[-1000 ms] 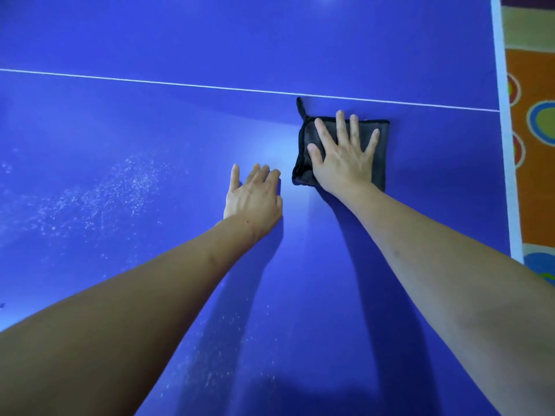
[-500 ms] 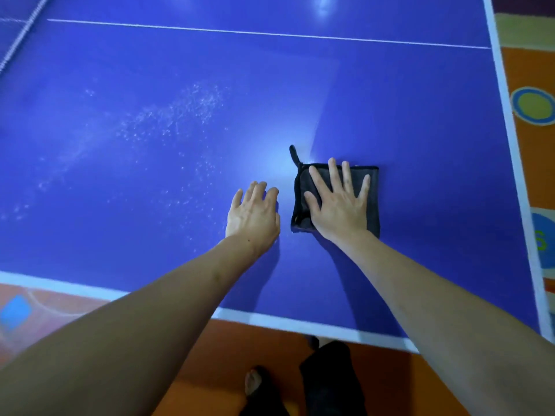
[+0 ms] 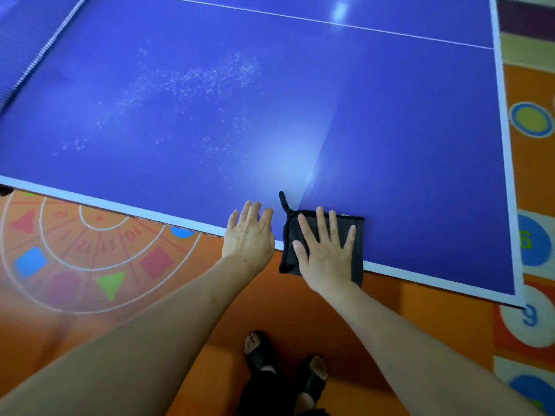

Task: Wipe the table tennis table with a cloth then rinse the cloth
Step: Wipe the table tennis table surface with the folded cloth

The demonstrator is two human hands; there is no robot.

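Pressing flat with spread fingers, the right hand (image 3: 326,250) pins the dark cloth (image 3: 357,232) at the tabletop (image 3: 405,145) near edge, cloth overhanging the rim. Just beside it, the left hand (image 3: 249,235) rests open on the edge, holding nothing. White specks (image 3: 210,79) lie beyond the left hand.

Bright overhead glare on the table (image 3: 390,130); soft focus, wide-angle edge warp.

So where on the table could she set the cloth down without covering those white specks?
The blue table is bare right of the wiped streak, out to the right white edge line. White specks cover the left-centre. The near edge is crowded: the right hand presses the cloth, the left hand beside it.
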